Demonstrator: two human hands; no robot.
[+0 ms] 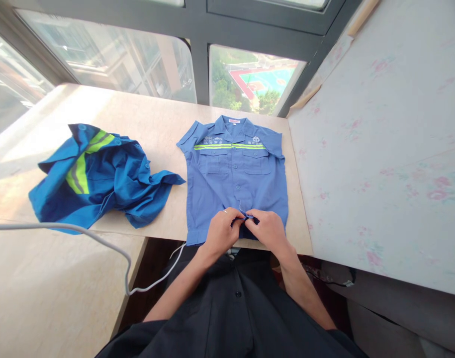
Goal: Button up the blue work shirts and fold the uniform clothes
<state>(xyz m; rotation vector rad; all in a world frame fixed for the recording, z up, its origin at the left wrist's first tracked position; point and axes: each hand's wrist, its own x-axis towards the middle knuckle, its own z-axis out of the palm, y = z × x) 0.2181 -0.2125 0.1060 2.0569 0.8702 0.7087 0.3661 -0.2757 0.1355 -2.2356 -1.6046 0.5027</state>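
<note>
A blue short-sleeved work shirt (216, 184) lies front up on the stone sill, its collar toward the window. Across its chest run a yellow-green reflective stripe and white printing, above two flap pockets. At the shirt's lower front, my left hand (227, 228) pinches the front edge of the cloth. My right hand (266, 228) grips the same edge close beside it, fingertips nearly meeting. Both hands are closed, and the cloth between them is lifted and bunched. Whether a button sits under the fingers is hidden. A pale loose thread shows just above them.
A crumpled darker blue garment (119, 184) with reflective bands lies to the left on the sill (163, 119). A white cable (111, 246) loops across the lower left. Windows stand behind, and a floral-papered wall (380, 149) bounds the right side.
</note>
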